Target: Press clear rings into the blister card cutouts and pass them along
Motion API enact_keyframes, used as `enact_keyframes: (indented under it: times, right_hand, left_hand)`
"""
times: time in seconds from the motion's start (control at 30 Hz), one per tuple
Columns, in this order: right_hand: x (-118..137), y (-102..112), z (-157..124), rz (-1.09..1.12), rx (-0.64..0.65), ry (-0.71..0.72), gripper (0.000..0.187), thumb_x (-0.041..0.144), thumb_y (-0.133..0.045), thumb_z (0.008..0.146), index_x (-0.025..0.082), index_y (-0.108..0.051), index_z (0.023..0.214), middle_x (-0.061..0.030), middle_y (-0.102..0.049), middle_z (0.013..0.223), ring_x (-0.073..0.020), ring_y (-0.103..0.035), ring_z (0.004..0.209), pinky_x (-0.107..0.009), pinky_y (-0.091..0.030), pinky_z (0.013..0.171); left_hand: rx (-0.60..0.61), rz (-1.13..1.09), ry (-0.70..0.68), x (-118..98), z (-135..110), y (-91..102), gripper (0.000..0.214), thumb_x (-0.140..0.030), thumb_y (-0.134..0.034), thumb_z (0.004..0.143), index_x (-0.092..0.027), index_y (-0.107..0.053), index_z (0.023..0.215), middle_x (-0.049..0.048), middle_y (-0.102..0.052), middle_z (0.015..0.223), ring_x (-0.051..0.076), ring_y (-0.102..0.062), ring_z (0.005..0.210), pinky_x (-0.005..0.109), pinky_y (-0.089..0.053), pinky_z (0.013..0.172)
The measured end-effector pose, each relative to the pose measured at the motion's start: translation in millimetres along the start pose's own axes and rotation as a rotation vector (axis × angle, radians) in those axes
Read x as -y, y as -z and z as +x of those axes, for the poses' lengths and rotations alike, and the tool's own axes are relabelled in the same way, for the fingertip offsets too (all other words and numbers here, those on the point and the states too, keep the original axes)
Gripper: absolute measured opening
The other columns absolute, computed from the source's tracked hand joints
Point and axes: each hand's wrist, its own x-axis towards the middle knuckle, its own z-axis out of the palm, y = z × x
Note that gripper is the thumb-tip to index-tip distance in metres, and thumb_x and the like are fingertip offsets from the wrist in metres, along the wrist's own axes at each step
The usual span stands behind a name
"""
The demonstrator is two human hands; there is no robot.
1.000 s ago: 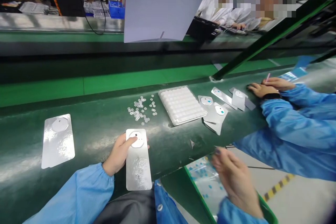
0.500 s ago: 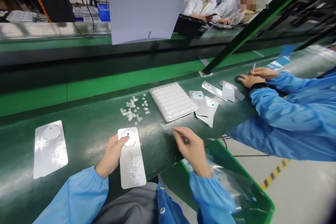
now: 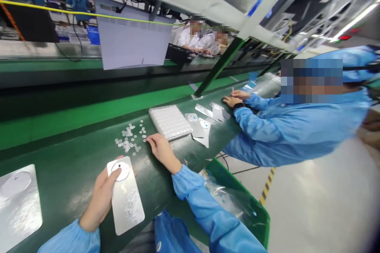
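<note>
My left hand (image 3: 103, 191) grips a silver phone back panel (image 3: 127, 201) by its upper left edge, thumb lying on the white round camera area. My right hand (image 3: 162, 151) is over the bench, thumb and forefinger pinched together beside small clear round discs (image 3: 127, 142). Its fingertips are right at the outermost disc; whether one is between them I cannot tell. A white blister tray (image 3: 170, 120) with rows of cells lies just beyond my right hand. More silver panels (image 3: 18, 205) rest on the bench at the left.
Further panels (image 3: 194, 126), some with blue dots, lie fanned right of the tray. A co-worker in a blue smock (image 3: 285, 126) leans on the bench at the right. A green bin (image 3: 265, 221) holding clear plastic stands below the bench edge. A green post (image 3: 216, 69) rises behind.
My right hand has moved left and forward from the bench's near edge to the discs. My left hand still holds the panel. The view has turned up and to the right.
</note>
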Motion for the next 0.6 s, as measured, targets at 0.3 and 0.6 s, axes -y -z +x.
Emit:
enact_keyframes:
  times: [0.3,0.6]
  right_hand:
    - [35.3,-10.2,-62.3,0.452,0.350,-0.325,0.054,0.070,-0.065,0.087,0.018,-0.062,0.075,0.0057,-0.047,0.051,-0.0071,-0.034,0.039,-0.021,-0.026,0.037]
    - [49.8,-15.2,-69.4,0.615,0.460,-0.417,0.052,0.067,-0.074,0.082,0.016,-0.069,0.076,0.0064,-0.045,0.049,-0.0062,-0.033,0.040,-0.021,-0.024,0.039]
  left_hand:
    - [-0.079,0.481,-0.450,4.9,-5.0,-2.0,0.021,-0.031,-0.079,0.081,-0.023,-0.085,0.100,0.0083,-0.081,0.109,0.031,-0.072,0.109,0.036,-0.054,0.098]
    - [-0.021,0.500,-0.501,8.2,-5.5,-1.8,0.010,-0.031,-0.078,0.084,-0.027,-0.086,0.089,0.0067,-0.083,0.093,0.028,-0.076,0.092,0.036,-0.056,0.088]
